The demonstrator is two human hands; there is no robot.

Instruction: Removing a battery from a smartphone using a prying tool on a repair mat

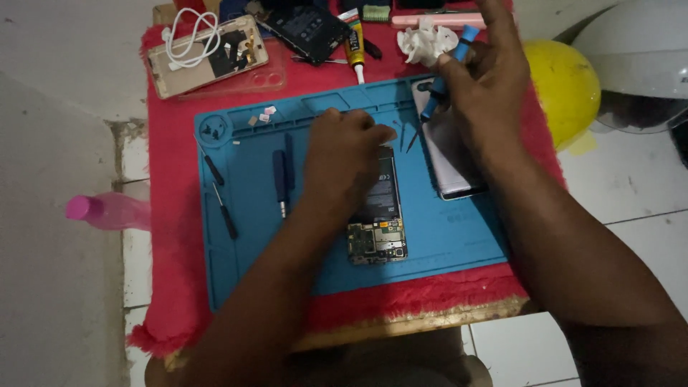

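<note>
Pressing down on the opened phone (378,215), your left hand (344,154) is covering its top end with bent fingers. The phone's long side is running from your left hand back toward you. Your right hand (476,72) is gripping a blue tool (446,72), farther away, above the silver back cover (451,154). Your left hand is nearer the phone.

The repair mat (444,236) is blue, lying on a red fuzzy cloth (175,236). The opened phone (378,215) shows a black battery and green circuit board. The tool (446,72) in the right hand (476,86) is blue. A pink bottle (107,210), yellow helmet (566,86), white cable (190,36) and gold phone shell (208,57) surround them.
</note>
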